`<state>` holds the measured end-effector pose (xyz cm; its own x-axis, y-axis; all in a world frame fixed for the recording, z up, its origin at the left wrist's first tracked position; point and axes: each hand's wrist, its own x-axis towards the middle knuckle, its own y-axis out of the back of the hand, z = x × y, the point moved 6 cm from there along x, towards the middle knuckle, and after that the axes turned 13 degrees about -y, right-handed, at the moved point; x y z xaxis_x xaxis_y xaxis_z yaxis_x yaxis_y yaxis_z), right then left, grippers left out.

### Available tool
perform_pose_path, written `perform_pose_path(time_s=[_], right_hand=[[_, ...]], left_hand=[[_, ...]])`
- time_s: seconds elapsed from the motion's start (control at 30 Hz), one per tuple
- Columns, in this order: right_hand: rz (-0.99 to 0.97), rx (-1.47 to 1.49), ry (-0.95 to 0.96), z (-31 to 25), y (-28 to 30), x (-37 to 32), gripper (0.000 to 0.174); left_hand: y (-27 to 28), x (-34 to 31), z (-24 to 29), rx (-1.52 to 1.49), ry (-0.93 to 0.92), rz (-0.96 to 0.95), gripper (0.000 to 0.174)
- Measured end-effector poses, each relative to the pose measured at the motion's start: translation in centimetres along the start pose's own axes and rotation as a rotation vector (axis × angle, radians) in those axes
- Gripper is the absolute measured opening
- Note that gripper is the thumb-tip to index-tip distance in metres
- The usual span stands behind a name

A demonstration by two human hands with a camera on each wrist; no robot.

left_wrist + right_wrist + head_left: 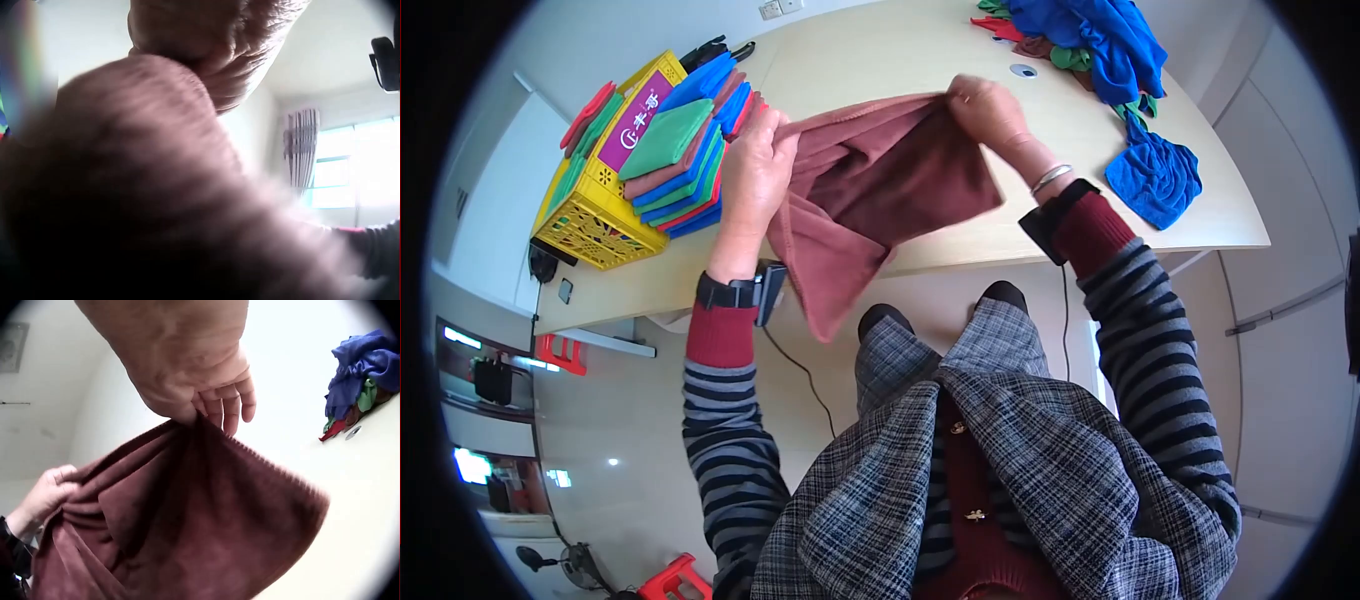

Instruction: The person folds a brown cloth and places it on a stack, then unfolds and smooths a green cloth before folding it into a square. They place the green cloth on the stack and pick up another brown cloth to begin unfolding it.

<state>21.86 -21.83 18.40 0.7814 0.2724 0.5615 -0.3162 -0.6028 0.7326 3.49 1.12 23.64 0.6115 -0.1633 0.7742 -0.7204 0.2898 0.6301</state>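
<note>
A brown cloth with a stitched edge hangs in folds between both hands, raised near the table's front edge. My left hand grips its left side, and a loose corner droops below that hand. At the upper right edge my right hand pinches the cloth. In the right wrist view the thumb and fingers of the right hand meet on the hem, and the brown cloth spreads down from them. The left wrist view is mostly filled by blurred cloth, with the left hand above it.
On the table, a yellow crate stands at left, with a stack of folded cloths in green, blue, red and brown against it. A heap of loose cloths lies at back right. One crumpled blue cloth sits near the right edge.
</note>
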Motion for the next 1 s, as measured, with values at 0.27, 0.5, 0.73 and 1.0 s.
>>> perform_pose_path(time_s=[0.27, 0.5, 0.73, 1.0], right_hand=[[0.061, 0.427, -0.123, 3.5, 9.3, 2.3, 0.016], [-0.489, 0.405, 0.086, -0.3, -0.3, -6.1, 0.036], [-0.311, 0.122, 0.485, -6.4, -4.2, -17.1, 0.045], [-0.329, 0.25, 0.349, -3.5, -6.2, -17.8, 0.017]], left_hand=[[3.0, -1.2, -5.8, 0.144, 0.115, 0.003, 0.01], [1.7, -0.4, -4.5, 0.055, 0.099, 0.043, 0.009], [2.2, -1.1, -4.9, 0.151, 0.151, -0.031, 0.015], [2.9, -1.2, -5.4, 0.168, 0.153, 0.011, 0.018]])
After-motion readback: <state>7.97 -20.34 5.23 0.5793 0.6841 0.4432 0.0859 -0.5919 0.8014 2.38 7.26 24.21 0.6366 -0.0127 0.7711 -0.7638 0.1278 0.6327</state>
